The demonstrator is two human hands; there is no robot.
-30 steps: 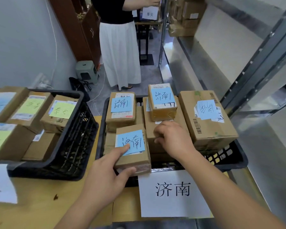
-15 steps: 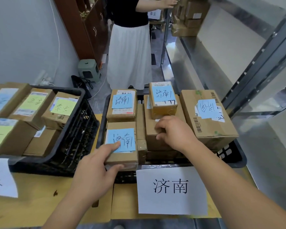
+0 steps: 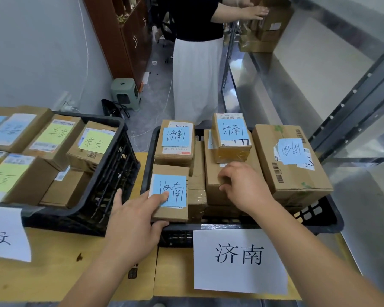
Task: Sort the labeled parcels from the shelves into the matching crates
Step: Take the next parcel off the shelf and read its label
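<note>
The left hand [image 3: 133, 227] gripped a small parcel [image 3: 170, 193] with a blue label, thumb under its near edge and fingers [image 3: 162, 197] on top, at the near left corner of the right-hand black crate [image 3: 319, 220]. That crate sat at the surface's [image 3: 53, 273] right end behind a white sign [image 3: 238, 261] reading 济南, and the label looked to match it. The right hand [image 3: 242, 187] rested on a plain box [image 3: 217, 185] in the crate's middle, fingers curled over its near top edge.

Judging by the load, the sorting was well along: four blue-labelled parcels showed in this crate, which was stacked above its rim, and the left crate [image 3: 111, 169] held several yellow- and blue-labelled boxes. The parcel in hand seemed nearly settled, not yet released. More boxes [image 3: 268, 29] showed on the shelf [image 3: 286, 89] beyond, where another person [image 3: 197, 63] was reaching, so some work probably remained.
</note>
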